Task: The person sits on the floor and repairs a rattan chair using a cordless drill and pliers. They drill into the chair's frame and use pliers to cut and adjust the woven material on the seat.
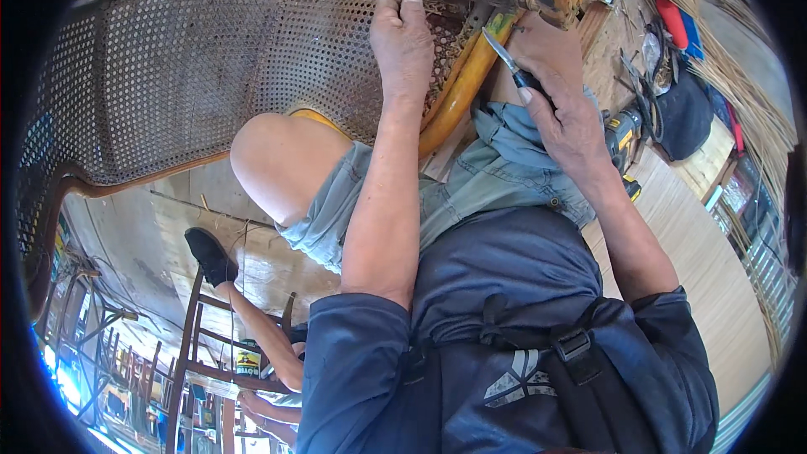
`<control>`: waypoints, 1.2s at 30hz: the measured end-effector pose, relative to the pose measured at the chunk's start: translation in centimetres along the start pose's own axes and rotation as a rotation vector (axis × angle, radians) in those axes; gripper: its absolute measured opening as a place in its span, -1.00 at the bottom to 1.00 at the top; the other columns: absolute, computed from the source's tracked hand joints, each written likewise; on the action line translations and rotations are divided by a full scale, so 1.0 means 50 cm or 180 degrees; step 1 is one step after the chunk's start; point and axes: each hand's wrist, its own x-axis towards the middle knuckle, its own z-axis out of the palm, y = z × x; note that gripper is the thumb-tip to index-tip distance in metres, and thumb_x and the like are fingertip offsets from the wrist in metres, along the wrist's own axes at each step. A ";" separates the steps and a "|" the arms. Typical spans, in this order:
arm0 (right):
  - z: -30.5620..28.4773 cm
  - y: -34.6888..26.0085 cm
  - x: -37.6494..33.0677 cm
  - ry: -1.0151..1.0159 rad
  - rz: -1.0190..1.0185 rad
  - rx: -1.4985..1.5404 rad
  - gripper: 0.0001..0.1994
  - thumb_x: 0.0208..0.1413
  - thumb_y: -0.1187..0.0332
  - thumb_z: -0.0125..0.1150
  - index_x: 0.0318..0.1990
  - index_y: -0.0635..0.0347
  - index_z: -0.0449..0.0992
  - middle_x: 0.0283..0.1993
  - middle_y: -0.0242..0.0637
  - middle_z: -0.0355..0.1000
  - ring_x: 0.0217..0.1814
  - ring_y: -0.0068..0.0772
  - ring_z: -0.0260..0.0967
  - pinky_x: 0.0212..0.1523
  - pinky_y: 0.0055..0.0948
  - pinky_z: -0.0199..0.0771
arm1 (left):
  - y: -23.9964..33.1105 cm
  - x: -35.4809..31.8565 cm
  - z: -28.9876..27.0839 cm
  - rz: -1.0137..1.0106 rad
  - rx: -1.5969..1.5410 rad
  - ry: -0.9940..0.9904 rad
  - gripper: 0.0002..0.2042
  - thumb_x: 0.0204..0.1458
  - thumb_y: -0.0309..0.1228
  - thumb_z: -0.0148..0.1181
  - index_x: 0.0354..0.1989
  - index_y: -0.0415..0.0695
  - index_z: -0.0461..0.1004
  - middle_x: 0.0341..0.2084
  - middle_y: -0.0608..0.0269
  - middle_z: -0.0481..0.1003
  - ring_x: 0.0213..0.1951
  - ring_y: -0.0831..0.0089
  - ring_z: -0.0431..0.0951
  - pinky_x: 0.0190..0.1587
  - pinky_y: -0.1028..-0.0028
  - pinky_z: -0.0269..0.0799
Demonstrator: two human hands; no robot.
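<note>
A brown woven cane panel (193,76) in a dark wooden frame stretches across the upper left, over my lap. My left hand (402,46) is closed at the panel's upper right edge, thumb and fingers pinched together; what lies between them is hidden. Beside it the weave is broken and frayed, with loose bits of cane (445,29) along the frame. In my right hand (565,122) is a small knife (528,80) with a dark handle, its pointed blade tilted up and left. The blade is near a yellow-brown curved pole (475,76).
A bundle of long dry strands (731,59) runs down the right side. Close by are pliers (647,101), a dark cap (685,113) and a yellow-black power tool (622,130). At lower left, another person's leg (261,324) and a wooden chair frame (189,345) show.
</note>
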 end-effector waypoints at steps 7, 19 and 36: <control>-0.002 -0.005 0.002 -0.0005 0.0067 -0.0008 -0.68 0.15 0.38 0.10 0.06 0.20 0.40 -0.13 0.03 0.45 -0.04 0.05 0.42 -0.04 -0.28 0.42 | -0.002 -0.015 0.009 0.1416 0.0935 -0.0722 -0.84 -0.01 -0.44 0.24 -0.25 -0.18 0.57 -0.30 0.12 0.53 -0.21 0.29 0.54 -0.08 0.41 0.41; -0.001 -0.001 0.003 0.0016 0.0000 -0.0168 -0.68 0.20 0.33 0.06 0.11 0.10 0.40 -0.16 -0.04 0.46 -0.13 -0.07 0.46 -0.08 -0.34 0.40 | -0.011 0.002 0.029 0.1919 0.1683 -0.0509 -0.89 -0.01 -0.51 0.18 -0.28 -0.13 0.52 -0.36 0.12 0.47 -0.26 0.16 0.52 -0.19 0.33 0.45; -0.001 -0.013 0.018 -0.0102 0.0234 0.0026 -0.69 0.17 0.42 0.06 0.07 0.23 0.40 -0.06 -0.01 0.43 0.04 -0.05 0.39 0.08 -0.31 0.32 | -0.001 -0.015 0.021 0.1454 0.1013 -0.0573 -0.89 0.02 -0.50 0.13 -0.28 -0.17 0.53 -0.33 0.08 0.48 -0.21 0.14 0.50 -0.14 0.31 0.43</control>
